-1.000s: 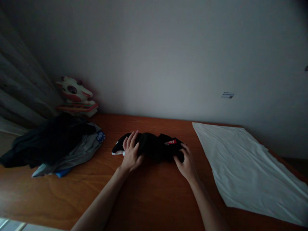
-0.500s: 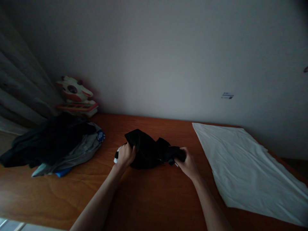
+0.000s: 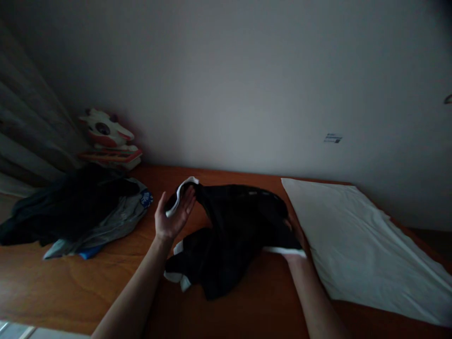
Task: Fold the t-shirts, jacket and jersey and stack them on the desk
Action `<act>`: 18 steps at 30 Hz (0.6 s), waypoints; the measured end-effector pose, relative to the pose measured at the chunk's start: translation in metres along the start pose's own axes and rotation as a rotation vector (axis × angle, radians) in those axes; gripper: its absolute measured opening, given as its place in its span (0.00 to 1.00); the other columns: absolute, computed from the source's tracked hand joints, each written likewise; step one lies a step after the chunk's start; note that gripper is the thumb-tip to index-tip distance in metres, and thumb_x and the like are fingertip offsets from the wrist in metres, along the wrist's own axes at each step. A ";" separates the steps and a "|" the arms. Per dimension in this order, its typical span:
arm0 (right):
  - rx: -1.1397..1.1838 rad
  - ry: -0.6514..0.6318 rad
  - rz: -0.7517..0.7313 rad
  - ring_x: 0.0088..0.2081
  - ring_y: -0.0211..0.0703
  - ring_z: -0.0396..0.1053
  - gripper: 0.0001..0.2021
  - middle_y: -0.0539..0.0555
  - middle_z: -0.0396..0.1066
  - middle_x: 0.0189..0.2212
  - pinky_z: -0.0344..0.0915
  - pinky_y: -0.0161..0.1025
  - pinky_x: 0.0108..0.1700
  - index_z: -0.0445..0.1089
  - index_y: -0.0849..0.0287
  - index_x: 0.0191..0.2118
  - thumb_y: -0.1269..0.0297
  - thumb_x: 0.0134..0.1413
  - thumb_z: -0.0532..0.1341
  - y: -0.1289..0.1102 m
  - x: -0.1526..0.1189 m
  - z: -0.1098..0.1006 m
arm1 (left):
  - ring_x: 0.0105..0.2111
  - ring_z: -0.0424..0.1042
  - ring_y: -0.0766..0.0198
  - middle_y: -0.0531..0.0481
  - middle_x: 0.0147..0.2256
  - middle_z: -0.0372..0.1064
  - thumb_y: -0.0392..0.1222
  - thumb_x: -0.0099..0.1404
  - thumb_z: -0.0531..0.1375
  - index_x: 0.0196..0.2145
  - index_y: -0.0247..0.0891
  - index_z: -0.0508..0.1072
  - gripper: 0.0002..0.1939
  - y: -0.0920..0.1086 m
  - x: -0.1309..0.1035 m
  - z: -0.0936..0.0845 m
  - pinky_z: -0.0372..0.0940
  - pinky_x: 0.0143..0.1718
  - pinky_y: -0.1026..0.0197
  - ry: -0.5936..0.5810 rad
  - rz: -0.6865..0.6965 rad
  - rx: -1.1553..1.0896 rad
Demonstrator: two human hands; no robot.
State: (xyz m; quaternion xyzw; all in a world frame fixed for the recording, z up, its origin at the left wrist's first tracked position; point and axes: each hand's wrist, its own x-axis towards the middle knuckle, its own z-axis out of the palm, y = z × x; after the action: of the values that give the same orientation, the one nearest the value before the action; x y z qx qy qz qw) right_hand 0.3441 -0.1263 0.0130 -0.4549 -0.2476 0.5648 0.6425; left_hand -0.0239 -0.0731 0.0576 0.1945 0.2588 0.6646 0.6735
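A black garment with white trim (image 3: pixel 236 221) is partly raised above the wooden table, its lower part hanging down in front. My left hand (image 3: pixel 174 219) is at its left end, palm up and fingers stretched out, with a white-edged opening lying around the fingers. On the right, my right hand (image 3: pixel 294 230) reaches into another white-edged opening. Black cloth hides most of its fingers, so their grip does not show. Which kind of garment it is, I cannot make out.
A pile of dark and grey clothes (image 3: pixel 81 207) lies on the left of the wooden table (image 3: pixel 116 287). Behind it stands a cow-shaped toy with keys (image 3: pixel 109 136). A white cloth (image 3: pixel 360 245) is spread flat on the right, and a pale wall (image 3: pixel 233 89) rises behind.
The bunched black garment has been opened out and lifted, showing its white edges. My left hand has turned palm up with its fingers stretched; my right hand has moved right, into an opening.
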 end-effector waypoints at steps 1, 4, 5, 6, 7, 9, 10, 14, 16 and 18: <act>0.031 -0.005 -0.030 0.54 0.56 0.73 0.24 0.54 0.80 0.44 0.67 0.57 0.58 0.76 0.47 0.46 0.39 0.46 0.64 0.000 0.006 0.006 | 0.45 0.78 0.54 0.39 0.46 0.79 0.59 0.66 0.56 0.46 0.38 0.77 0.24 -0.002 0.003 0.003 0.73 0.46 0.52 0.030 0.058 -0.023; 0.071 0.035 -0.107 0.58 0.51 0.71 0.28 0.53 0.78 0.52 0.67 0.53 0.59 0.73 0.45 0.52 0.42 0.45 0.68 0.002 0.016 0.018 | 0.43 0.77 0.58 0.42 0.45 0.78 0.60 0.64 0.59 0.43 0.39 0.76 0.22 -0.009 0.012 0.003 0.71 0.43 0.57 0.226 0.127 0.109; 0.042 0.062 -0.119 0.58 0.51 0.70 0.28 0.54 0.77 0.52 0.68 0.52 0.58 0.73 0.46 0.52 0.44 0.43 0.70 0.005 0.017 0.019 | 0.39 0.76 0.61 0.45 0.41 0.78 0.58 0.63 0.61 0.39 0.39 0.76 0.19 -0.013 0.013 0.001 0.69 0.39 0.61 0.292 0.147 0.207; -0.011 0.086 -0.131 0.58 0.51 0.71 0.28 0.55 0.77 0.51 0.69 0.50 0.56 0.74 0.48 0.51 0.45 0.42 0.71 0.008 0.017 0.020 | 0.35 0.75 0.63 0.47 0.37 0.77 0.57 0.61 0.62 0.36 0.39 0.75 0.18 -0.017 0.014 0.000 0.67 0.36 0.63 0.324 0.166 0.324; -0.083 0.101 -0.148 0.56 0.52 0.71 0.28 0.56 0.77 0.51 0.70 0.50 0.55 0.74 0.50 0.49 0.45 0.42 0.72 0.012 0.016 0.021 | 0.33 0.74 0.63 0.48 0.34 0.76 0.57 0.60 0.65 0.33 0.39 0.75 0.17 -0.021 0.013 0.000 0.65 0.34 0.64 0.308 0.176 0.453; -0.272 0.095 -0.226 0.52 0.54 0.73 0.28 0.59 0.77 0.49 0.71 0.49 0.51 0.75 0.54 0.48 0.45 0.42 0.73 0.020 0.012 0.022 | 0.32 0.72 0.61 0.49 0.32 0.75 0.58 0.56 0.68 0.31 0.39 0.75 0.19 -0.032 0.007 0.002 0.64 0.35 0.63 0.158 0.178 0.734; -0.385 0.077 -0.291 0.49 0.53 0.74 0.29 0.60 0.77 0.48 0.71 0.50 0.50 0.75 0.55 0.48 0.45 0.42 0.73 0.024 0.010 0.023 | 0.34 0.73 0.59 0.48 0.32 0.75 0.58 0.54 0.70 0.32 0.40 0.76 0.19 -0.037 0.003 0.003 0.65 0.37 0.61 0.048 0.179 0.888; -0.825 -0.051 -0.562 0.43 0.53 0.74 0.27 0.58 0.77 0.43 0.69 0.53 0.51 0.76 0.53 0.50 0.49 0.43 0.73 0.035 0.000 0.031 | 0.42 0.74 0.49 0.46 0.39 0.77 0.56 0.48 0.74 0.40 0.42 0.78 0.25 -0.054 -0.013 0.008 0.66 0.49 0.52 -0.299 0.352 1.444; -0.917 -0.126 -0.586 0.40 0.52 0.73 0.18 0.56 0.78 0.40 0.69 0.52 0.50 0.79 0.50 0.44 0.51 0.46 0.71 0.037 -0.004 0.035 | 0.43 0.75 0.48 0.44 0.41 0.78 0.53 0.51 0.72 0.42 0.44 0.78 0.21 -0.057 -0.016 0.008 0.67 0.49 0.51 -0.371 0.433 1.539; -0.895 -0.187 -0.524 0.35 0.50 0.72 0.11 0.55 0.79 0.36 0.69 0.49 0.46 0.81 0.49 0.38 0.52 0.49 0.68 0.036 -0.005 0.036 | 0.39 0.77 0.51 0.46 0.38 0.79 0.50 0.56 0.68 0.40 0.45 0.79 0.14 -0.057 -0.014 0.007 0.68 0.46 0.53 -0.378 0.417 1.510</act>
State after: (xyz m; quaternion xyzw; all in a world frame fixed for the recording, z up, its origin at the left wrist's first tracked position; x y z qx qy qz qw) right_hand 0.2950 -0.1217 -0.0002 -0.5551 -0.6263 0.2626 0.4802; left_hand 0.0253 -0.0891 0.0298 0.7507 0.4779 0.3783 0.2548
